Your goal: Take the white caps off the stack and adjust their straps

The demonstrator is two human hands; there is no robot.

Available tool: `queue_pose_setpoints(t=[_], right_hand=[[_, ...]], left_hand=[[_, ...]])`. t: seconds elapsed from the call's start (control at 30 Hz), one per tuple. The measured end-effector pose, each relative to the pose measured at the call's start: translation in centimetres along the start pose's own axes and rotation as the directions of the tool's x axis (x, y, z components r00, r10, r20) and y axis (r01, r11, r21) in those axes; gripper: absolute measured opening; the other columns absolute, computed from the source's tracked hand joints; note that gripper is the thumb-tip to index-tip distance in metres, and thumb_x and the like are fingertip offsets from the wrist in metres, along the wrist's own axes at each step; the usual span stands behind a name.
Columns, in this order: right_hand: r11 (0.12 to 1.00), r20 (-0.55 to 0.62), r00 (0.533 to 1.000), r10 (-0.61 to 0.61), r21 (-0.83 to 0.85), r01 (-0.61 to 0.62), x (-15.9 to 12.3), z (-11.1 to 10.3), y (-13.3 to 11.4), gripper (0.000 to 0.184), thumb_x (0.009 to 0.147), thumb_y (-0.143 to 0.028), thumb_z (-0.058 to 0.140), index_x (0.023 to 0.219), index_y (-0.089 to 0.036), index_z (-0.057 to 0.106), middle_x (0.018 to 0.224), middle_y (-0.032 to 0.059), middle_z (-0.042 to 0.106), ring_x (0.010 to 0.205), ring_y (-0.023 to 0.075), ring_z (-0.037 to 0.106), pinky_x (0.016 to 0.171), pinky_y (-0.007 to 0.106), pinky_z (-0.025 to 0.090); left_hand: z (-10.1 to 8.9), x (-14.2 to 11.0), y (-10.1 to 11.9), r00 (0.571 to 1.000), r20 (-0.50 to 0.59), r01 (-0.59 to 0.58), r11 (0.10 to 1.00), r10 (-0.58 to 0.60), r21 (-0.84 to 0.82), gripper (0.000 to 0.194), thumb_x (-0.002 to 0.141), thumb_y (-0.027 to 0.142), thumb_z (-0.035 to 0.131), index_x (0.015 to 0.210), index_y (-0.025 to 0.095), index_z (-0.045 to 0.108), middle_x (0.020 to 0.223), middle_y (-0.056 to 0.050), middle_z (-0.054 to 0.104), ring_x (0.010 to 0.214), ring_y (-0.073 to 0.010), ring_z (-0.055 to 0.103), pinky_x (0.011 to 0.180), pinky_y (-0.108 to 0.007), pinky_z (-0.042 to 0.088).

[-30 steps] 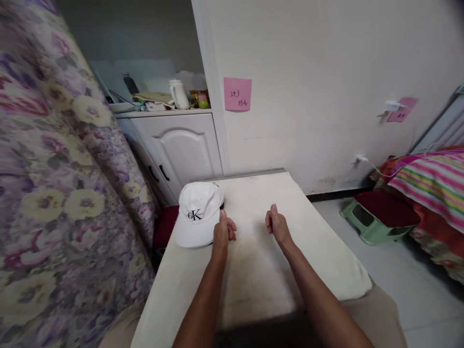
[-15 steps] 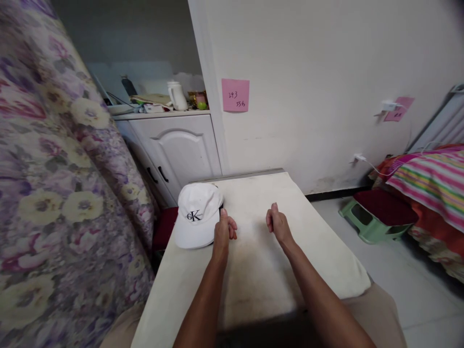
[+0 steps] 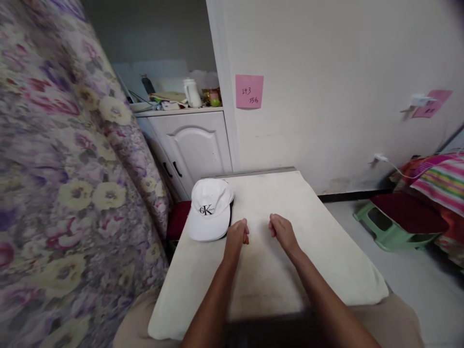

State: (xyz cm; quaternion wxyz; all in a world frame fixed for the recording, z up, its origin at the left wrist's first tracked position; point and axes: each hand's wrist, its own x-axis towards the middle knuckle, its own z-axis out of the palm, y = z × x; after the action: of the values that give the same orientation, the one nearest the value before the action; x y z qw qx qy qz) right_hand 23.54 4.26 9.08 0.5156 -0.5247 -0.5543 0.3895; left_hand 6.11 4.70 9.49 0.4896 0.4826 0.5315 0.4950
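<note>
Clock centre is between your hands, 12 at the wall. White cap (image 3: 213,193) sits at 10 o'clock on the pale-covered counter (image 3: 326,256), crown up, black lettering on its front, brim pointing roughly 6 to 7. Dark strip visible on its 3 o'clock edge.

Your left hand (image 3: 236,236) is just beside the cap at its 4 o'clock side; can't tell if the wrist touches the brim. Right hand (image 3: 283,233) is well apart from the cap, near 3 o'clock. Both hands loosely curled, thumbs on top, neither on the cap; no object shows in either, though the palms are hidden.

Handling: crown looks soft, so likely dents if pressed. Uncurl your fingers before any contact, use light fingertip pressure, favour the brim, which looks stiffer. Watch your left wrist; a careless turn could nudge the brim. Spread support across both sides for balance.

Further out: red seat (image 3: 178,220) at 9, floral curtain (image 3: 72,232) beyond it, cabinet (image 3: 195,150) at 11 with a white jug (image 3: 193,94) on top, pink note (image 3: 250,91) at 12, green stool (image 3: 387,232) at 3.
</note>
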Motion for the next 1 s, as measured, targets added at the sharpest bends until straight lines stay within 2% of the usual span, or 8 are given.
queue_pose_setpoints(t=[0.13,0.27,0.33,0.43,0.53,0.63,0.77,1.0], right_hand=[[0.997,0.159,0.985,0.074,0.015,-0.077,-1.9,2.8,2.4,0.025,0.087,-0.040,0.052,0.072,-0.021,0.059,0.055,-0.0039,0.059,0.044,0.0126,0.048,0.048,0.025,0.038],[0.987,0.238,0.962,0.138,0.052,-0.154,-3.7,5.6,4.3,0.013,0.080,-0.031,0.056,0.075,-0.021,0.059,0.058,-0.0040,0.060,0.044,0.0117,0.052,0.045,0.023,0.040],[0.979,0.254,0.954,0.161,0.080,-0.186,-4.0,6.6,4.8,0.011,0.079,-0.030,0.056,0.075,-0.020,0.059,0.058,-0.0043,0.059,0.044,0.0113,0.053,0.045,0.023,0.040],[0.963,0.267,0.945,0.190,0.138,-0.233,-3.5,7.8,5.1,0.012,0.075,-0.032,0.060,0.074,-0.020,0.059,0.060,-0.0034,0.061,0.046,0.0122,0.057,0.045,0.024,0.043],[0.938,0.275,0.937,0.216,0.207,-0.277,-2.3,8.9,5.1,0.018,0.071,-0.036,0.065,0.077,-0.019,0.062,0.064,-0.0002,0.066,0.054,0.0148,0.062,0.048,0.025,0.048],[0.908,0.276,0.931,0.238,0.276,-0.314,-0.8,10.0,5.0,0.026,0.068,-0.039,0.070,0.083,-0.018,0.066,0.073,0.0046,0.072,0.064,0.0179,0.068,0.054,0.027,0.053],[0.867,0.263,0.927,0.268,0.353,-0.351,1.1,11.7,4.7,0.031,0.068,-0.039,0.074,0.090,-0.017,0.068,0.085,0.0086,0.075,0.076,0.0206,0.072,0.061,0.029,0.057],[0.804,0.268,0.908,0.323,0.429,-0.413,2.9,13.8,4.2,0.031,0.064,-0.035,0.077,0.088,-0.017,0.067,0.081,0.0066,0.074,0.069,0.0175,0.070,0.059,0.027,0.058]], left_hand=[[-1.6,-2.5,-3.2,0.998,0.002,0.063,0.996,-0.063,-0.057,0.026,0.077,0.041,0.061,0.064,0.019,0.060,0.041,0.004,0.051,0.038,-0.0126,0.045,0.043,-0.024,0.031],[-5.3,-4.4,-5.6,0.983,-0.144,0.083,0.980,-0.110,-0.180,0.024,0.069,0.039,0.069,0.074,0.017,0.061,0.052,0.002,0.059,0.043,-0.0125,0.052,0.045,-0.023,0.036],[-7.7,-4.6,-6.0,0.957,-0.265,0.051,0.967,-0.119,-0.252,0.029,0.068,0.039,0.070,0.082,0.017,0.060,0.060,0.002,0.063,0.050,-0.0125,0.057,0.050,-0.023,0.042],[-11.0,-3.9,-5.9,0.894,-0.429,-0.021,0.945,-0.128,-0.326,0.031,0.067,0.035,0.071,0.089,0.018,0.058,0.070,0.002,0.066,0.060,-0.0124,0.064,0.060,-0.024,0.050],[-13.2,-2.7,-5.5,0.845,-0.518,-0.070,0.931,-0.136,-0.358,0.028,0.067,0.027,0.069,0.092,0.018,0.058,0.076,0.001,0.068,0.066,-0.0122,0.067,0.064,-0.024,0.052],[-14.2,-1.5,-5.3,0.827,-0.543,-0.079,0.925,-0.147,-0.371,0.022,0.069,0.024,0.067,0.088,0.017,0.060,0.075,0.000,0.068,0.064,-0.0129,0.067,0.060,-0.023,0.051],[-15.2,-0.9,-5.1,0.824,-0.543,-0.061,0.928,-0.160,-0.367,0.019,0.068,0.022,0.069,0.084,0.016,0.061,0.071,0.000,0.069,0.061,-0.0132,0.067,0.057,-0.023,0.051],[-17.0,-0.7,-4.9,0.843,-0.510,-0.006,0.944,-0.173,-0.330,0.026,0.064,0.026,0.074,0.085,0.013,0.064,0.065,0.000,0.067,0.052,-0.0121,0.063,0.052,-0.023,0.048]])
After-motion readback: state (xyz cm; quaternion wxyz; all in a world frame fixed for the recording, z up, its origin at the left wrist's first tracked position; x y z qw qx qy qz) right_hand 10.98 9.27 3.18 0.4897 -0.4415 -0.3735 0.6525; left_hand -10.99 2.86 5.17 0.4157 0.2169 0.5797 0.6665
